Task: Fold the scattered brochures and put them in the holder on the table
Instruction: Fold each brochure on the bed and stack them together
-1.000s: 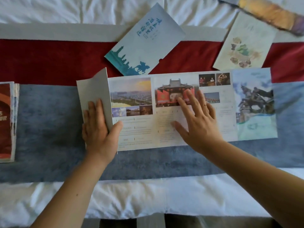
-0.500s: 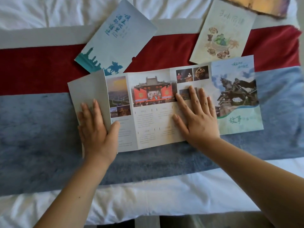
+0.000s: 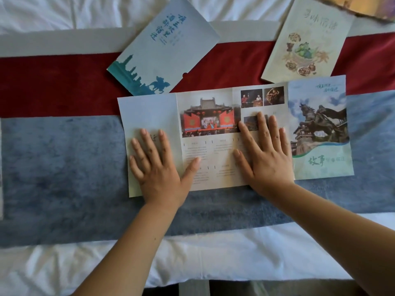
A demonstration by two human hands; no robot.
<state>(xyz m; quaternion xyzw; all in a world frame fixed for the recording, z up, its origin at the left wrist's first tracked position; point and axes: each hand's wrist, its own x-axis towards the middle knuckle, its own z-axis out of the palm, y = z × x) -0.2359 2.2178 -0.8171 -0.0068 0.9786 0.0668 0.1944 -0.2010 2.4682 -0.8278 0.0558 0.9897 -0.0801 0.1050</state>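
Nearest, on the bed's blue runner (image 3: 64,163), both hands lie flat with fingers spread, gripping nothing. The left hand (image 3: 157,167) presses the brochure (image 3: 209,124) on its plain left panel, which looks folded in though the crease is hard to make out, and the right hand (image 3: 266,154) pins the panel beside the horse cover. The sheet is thin, light and springy on soft bedding, so I judge it best pinched at the free right edge, swung over and creased under a flat palm. Beyond lie a blue brochure (image 3: 164,48) and a cream brochure (image 3: 307,39); no holder shows.
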